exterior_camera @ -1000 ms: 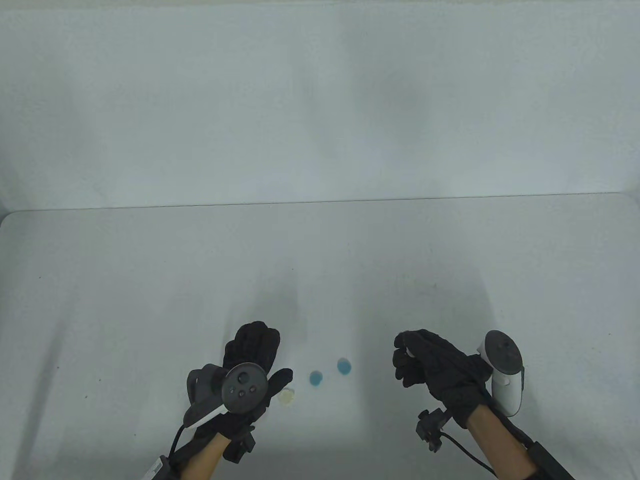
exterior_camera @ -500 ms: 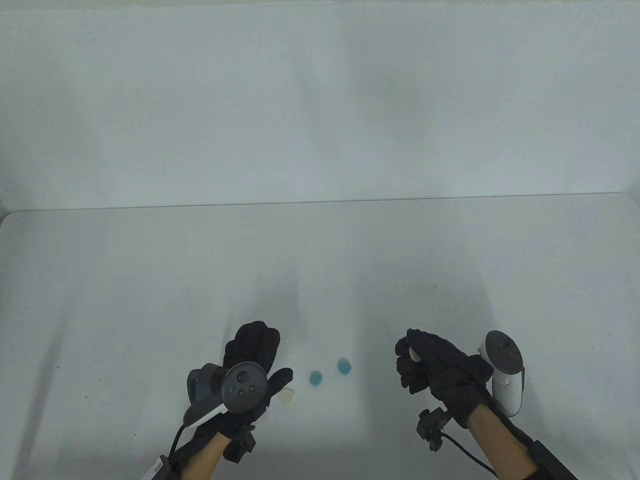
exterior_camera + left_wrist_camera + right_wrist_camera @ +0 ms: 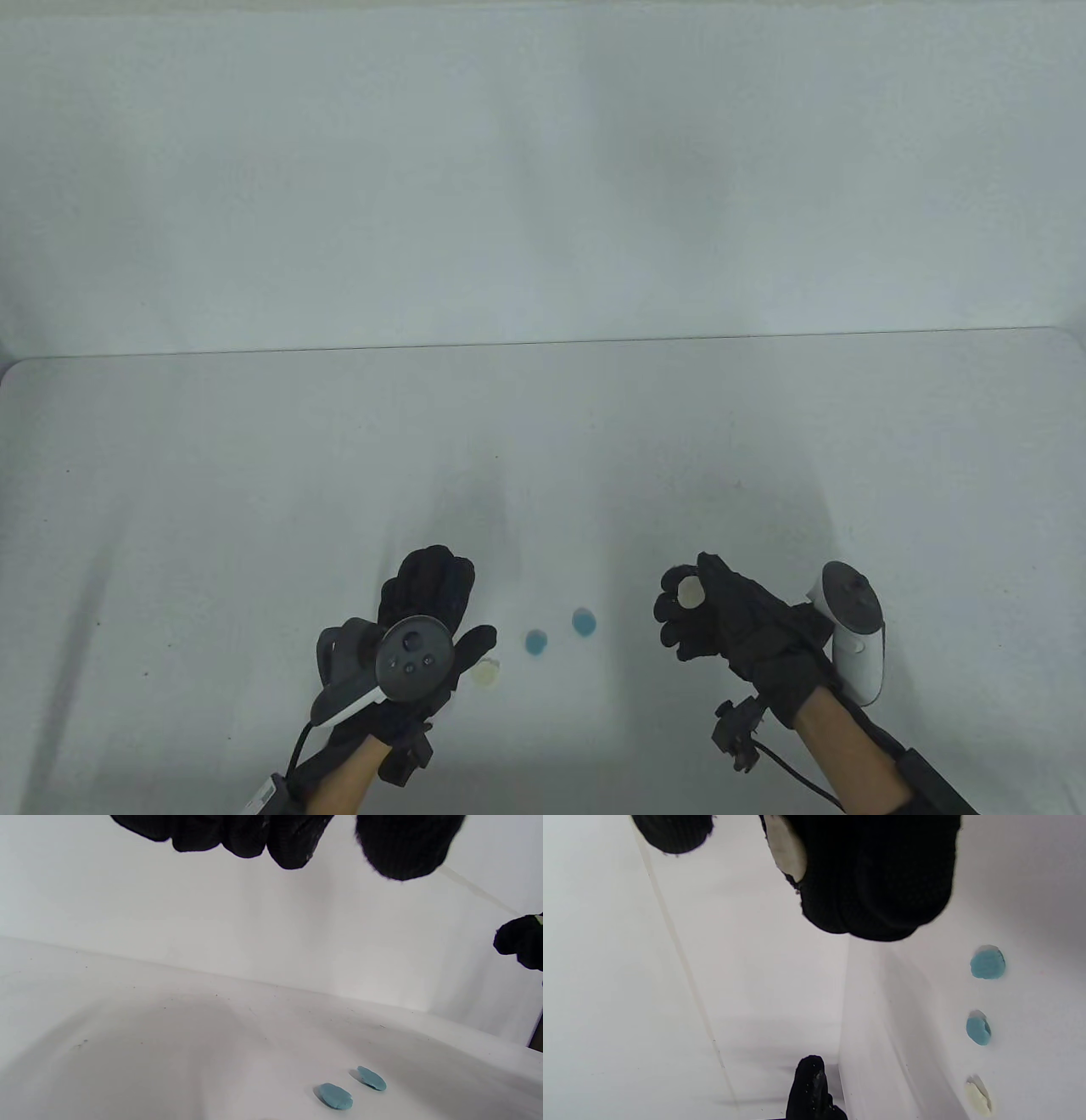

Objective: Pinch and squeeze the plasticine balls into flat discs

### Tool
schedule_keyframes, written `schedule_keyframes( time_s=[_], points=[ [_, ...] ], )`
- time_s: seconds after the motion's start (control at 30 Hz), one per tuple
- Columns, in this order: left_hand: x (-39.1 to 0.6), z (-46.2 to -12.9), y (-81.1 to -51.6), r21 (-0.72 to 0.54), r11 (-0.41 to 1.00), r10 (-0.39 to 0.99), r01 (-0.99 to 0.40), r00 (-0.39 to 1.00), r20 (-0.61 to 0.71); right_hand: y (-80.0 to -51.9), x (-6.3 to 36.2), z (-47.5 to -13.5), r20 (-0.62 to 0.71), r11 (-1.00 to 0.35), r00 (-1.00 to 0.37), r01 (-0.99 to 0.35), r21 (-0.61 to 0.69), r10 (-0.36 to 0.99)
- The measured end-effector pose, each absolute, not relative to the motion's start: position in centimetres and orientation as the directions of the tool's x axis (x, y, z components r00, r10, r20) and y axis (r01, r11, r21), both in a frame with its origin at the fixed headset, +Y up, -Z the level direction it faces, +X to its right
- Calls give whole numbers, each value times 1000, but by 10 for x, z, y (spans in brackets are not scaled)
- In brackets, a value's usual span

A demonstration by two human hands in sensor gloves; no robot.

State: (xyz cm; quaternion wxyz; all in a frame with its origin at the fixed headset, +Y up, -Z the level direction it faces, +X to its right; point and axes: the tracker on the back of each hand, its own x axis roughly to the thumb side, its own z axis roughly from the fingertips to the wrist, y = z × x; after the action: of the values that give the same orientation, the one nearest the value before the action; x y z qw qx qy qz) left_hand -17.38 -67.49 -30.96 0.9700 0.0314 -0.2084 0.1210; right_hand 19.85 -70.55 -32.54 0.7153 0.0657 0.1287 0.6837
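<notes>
My right hand [image 3: 691,607] holds a cream plasticine piece [image 3: 691,592] between thumb and fingers above the table; it looks flattened in the right wrist view [image 3: 787,846]. Two flat blue discs [image 3: 536,642] [image 3: 584,621] lie on the table between my hands; they also show in the left wrist view [image 3: 336,1096] [image 3: 372,1078]. A flat cream disc [image 3: 486,673] lies by my left thumb. My left hand [image 3: 424,611] hovers palm down with fingers spread, holding nothing.
The white table [image 3: 254,509] ends at a far edge against a white backdrop [image 3: 543,170]. The three discs sit in a row near the front.
My right hand has turned and shifted slightly left, so more of the cream piece shows between its fingers. My left hand and the discs on the table have not moved.
</notes>
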Motion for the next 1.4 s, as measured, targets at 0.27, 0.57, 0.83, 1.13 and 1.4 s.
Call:
schedule_keyframes(
  time_s=[0.27,0.57,0.83,1.13,1.4],
  points=[
    [-173,-311,-677,2,970,222,-244,885,410,-700,199,-327,-70,63,48,-968,242,996],
    [-174,-310,-675,13,969,220,-247,884,413,-700,200,-325,-53,39,28,-976,214,998],
    [-174,-311,-677,7,968,224,-249,883,412,-707,197,-328,-97,90,63,-948,305,993],
    [-173,-311,-678,2,971,218,-240,884,414,-702,199,-328,-69,8,-9,-968,250,998],
    [-173,-310,-677,9,969,222,-247,883,415,-699,199,-327,-47,-48,-59,-977,210,997]
  ],
)
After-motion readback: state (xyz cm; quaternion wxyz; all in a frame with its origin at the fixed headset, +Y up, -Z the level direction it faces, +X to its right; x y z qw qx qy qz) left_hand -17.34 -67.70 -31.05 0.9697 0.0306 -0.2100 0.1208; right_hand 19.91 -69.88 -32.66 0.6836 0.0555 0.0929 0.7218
